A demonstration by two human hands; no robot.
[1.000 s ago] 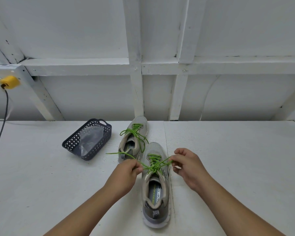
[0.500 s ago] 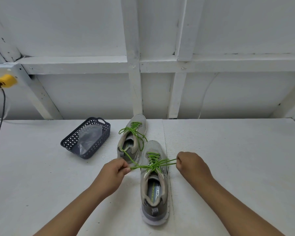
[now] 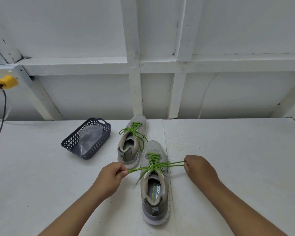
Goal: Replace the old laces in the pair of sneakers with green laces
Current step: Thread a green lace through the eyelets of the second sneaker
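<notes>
Two grey sneakers stand on the white table, both threaded with green laces. The near sneaker (image 3: 155, 184) points away from me, heel toward me. Its green lace (image 3: 154, 166) is crossed in a knot over the tongue and stretched taut to both sides. My left hand (image 3: 111, 176) pinches the lace strands on the left, and my right hand (image 3: 198, 169) grips the strands on the right. The far sneaker (image 3: 132, 140) sits just behind and to the left, its green lace (image 3: 134, 132) lying loose over it.
A dark perforated plastic basket (image 3: 99, 123) holding a clear plastic bag stands to the left of the far sneaker. A white framed wall rises behind the table. At far left a yellow plug (image 3: 7, 82) with a dark cable hangs down.
Both hands have moved apart sideways, pulling the lace ends outward and drawing the knot tight over the near sneaker. The loose left strand is now stretched straight.
</notes>
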